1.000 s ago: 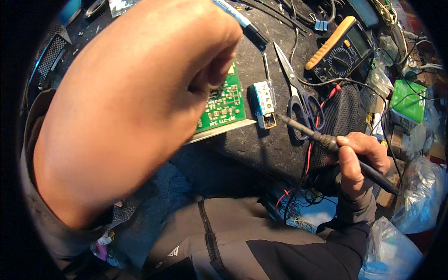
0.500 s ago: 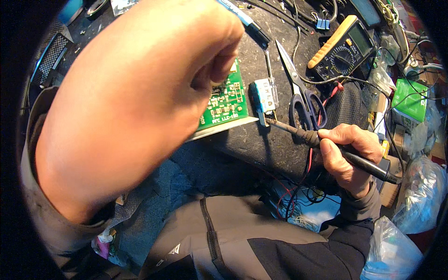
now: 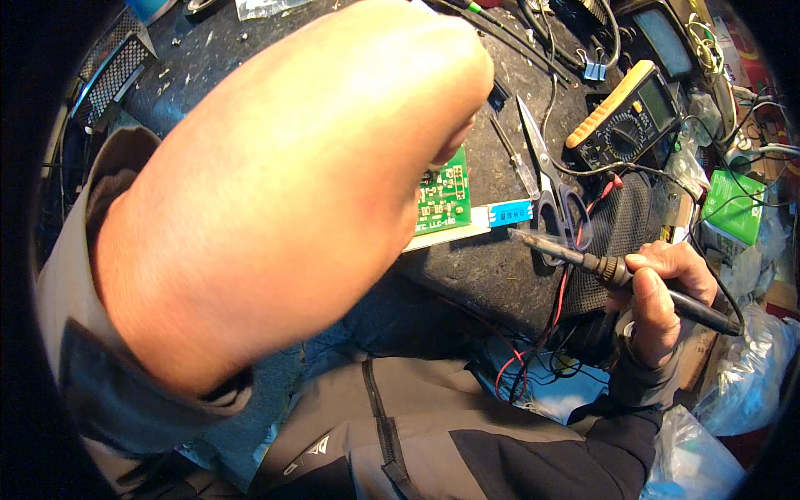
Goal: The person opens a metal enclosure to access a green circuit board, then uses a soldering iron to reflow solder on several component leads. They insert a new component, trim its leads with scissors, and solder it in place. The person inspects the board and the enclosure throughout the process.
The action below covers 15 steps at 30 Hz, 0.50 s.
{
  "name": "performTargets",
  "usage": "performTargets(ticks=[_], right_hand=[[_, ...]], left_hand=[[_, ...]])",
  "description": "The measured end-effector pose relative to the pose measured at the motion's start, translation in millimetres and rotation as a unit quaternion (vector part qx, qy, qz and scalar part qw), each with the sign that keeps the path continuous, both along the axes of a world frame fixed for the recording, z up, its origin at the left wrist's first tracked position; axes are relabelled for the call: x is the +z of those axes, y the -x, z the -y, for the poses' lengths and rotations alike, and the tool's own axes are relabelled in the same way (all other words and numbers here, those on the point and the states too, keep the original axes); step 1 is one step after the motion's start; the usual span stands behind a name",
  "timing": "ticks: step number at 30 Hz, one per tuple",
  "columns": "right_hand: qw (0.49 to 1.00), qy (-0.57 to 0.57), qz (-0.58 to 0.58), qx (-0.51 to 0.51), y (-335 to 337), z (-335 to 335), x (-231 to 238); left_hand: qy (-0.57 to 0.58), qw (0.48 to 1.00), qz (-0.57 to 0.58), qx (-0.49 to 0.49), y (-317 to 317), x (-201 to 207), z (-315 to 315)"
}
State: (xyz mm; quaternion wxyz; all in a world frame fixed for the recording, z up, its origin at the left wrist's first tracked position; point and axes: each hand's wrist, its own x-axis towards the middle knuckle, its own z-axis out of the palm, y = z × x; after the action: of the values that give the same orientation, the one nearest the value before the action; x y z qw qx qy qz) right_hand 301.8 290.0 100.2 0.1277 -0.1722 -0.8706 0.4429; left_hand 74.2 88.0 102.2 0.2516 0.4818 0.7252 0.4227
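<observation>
My left forearm fills the middle, hiding most of my left hand [image 3: 446,92]. Its curled fingers, seen only at the edge, close over a green circuit board [image 3: 454,196] with a pale strip along its near side. Beside the board's right corner lies a small blue-and-white box [image 3: 510,212]. In my right hand [image 3: 662,287] is a soldering iron [image 3: 612,271], gripped between thumb and fingers like a pen. Its tip points left, just below the blue box and apart from it. Dark-handled scissors [image 3: 546,167] lie behind the iron, blades pointing away.
A yellow-and-black multimeter [image 3: 625,117] rests at the far right, with a blue binder clip [image 3: 593,67] near it. Red and black wires [image 3: 558,308] trail over the mat's near edge. A green box [image 3: 733,200] and clear plastic bags [image 3: 742,375] crowd the right side.
The soldering iron's tip has come off the small box and sits lower right. The blue-and-white box has turned to lie crosswise beside the board. The whole view has shifted slightly.
</observation>
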Motion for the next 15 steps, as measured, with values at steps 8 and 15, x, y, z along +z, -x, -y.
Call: performTargets(ticks=[8,15], right_hand=[[0.991,0.040,-0.126,-0.028,2,3,-9],[0.985,0.046,-0.161,0.049,7,9,-8]], left_hand=[[-0.015,0.989,-0.145,-0.010,6,-29,5],[-0.051,0.992,-0.110,-0.022,2,-17,-3]])
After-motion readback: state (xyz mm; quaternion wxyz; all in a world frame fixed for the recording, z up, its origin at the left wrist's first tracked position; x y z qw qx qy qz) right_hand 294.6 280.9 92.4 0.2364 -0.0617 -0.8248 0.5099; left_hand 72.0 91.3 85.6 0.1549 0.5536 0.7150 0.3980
